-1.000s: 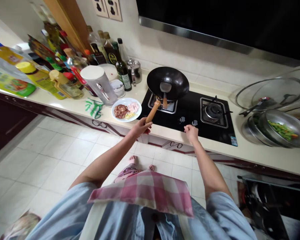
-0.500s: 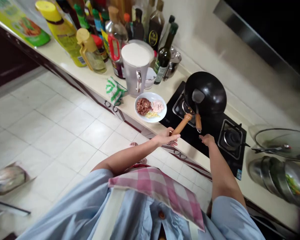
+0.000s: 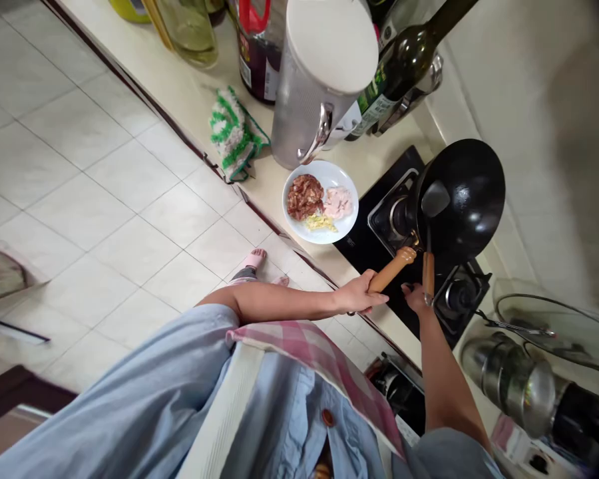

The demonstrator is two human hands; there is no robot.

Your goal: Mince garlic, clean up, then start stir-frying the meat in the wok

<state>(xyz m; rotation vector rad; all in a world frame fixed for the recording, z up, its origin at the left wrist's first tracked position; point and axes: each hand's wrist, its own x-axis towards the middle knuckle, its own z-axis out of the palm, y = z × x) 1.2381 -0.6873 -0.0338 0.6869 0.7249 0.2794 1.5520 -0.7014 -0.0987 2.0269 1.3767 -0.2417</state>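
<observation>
My left hand (image 3: 362, 293) is wrapped around the wooden handle of a black wok (image 3: 472, 199), which is tilted over the gas stove (image 3: 357, 234). A spatula (image 3: 435, 198) rests inside the wok, its wooden grip hanging over the near rim. Below that grip, my right hand (image 3: 416, 297) is low at the stove's front edge with its fingers drawn together; whatever they hold is hidden. To the left of the stove, a white plate (image 3: 290, 226) carries dark minced meat (image 3: 304, 197), pale pink meat (image 3: 338, 202) and chopped yellowish bits (image 3: 320, 222).
A lidded pitcher (image 3: 299, 100) stands right behind the plate, with a green bottle (image 3: 389, 83) beside it. A green-and-white cloth (image 3: 234, 133) lies near the counter edge. Stacked metal bowls (image 3: 509, 379) and a glass lid (image 3: 554, 329) are right of the stove.
The wok, handle and left hand have shifted to the right in view, partly because the camera has turned and come closer. My right hand stays low by the stove's front edge.
</observation>
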